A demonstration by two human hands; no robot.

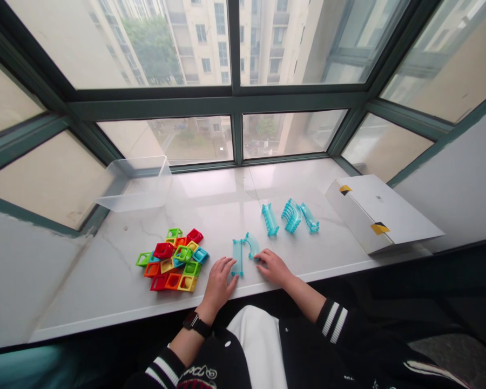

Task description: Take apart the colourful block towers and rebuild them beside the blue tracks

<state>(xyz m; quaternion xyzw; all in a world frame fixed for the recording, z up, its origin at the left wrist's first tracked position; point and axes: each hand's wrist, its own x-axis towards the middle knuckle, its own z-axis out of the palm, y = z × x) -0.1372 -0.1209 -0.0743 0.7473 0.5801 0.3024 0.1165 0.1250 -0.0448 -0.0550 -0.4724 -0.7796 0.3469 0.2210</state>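
A straight translucent blue track piece lies on the white sill near its front edge. My left hand has its fingers and thumb at the lower left side and near end of that piece, gripping it lightly. Just to the right is a curved translucent blue track piece. The bent fingers of my right hand close on its near end. The two pieces lie side by side; whether they touch is too small to tell.
Several coloured hollow blocks are heaped on the left. Further blue track pieces, two straight and several curved, lie right of centre. A clear plastic bin stands back left, and a white box sits on the right.
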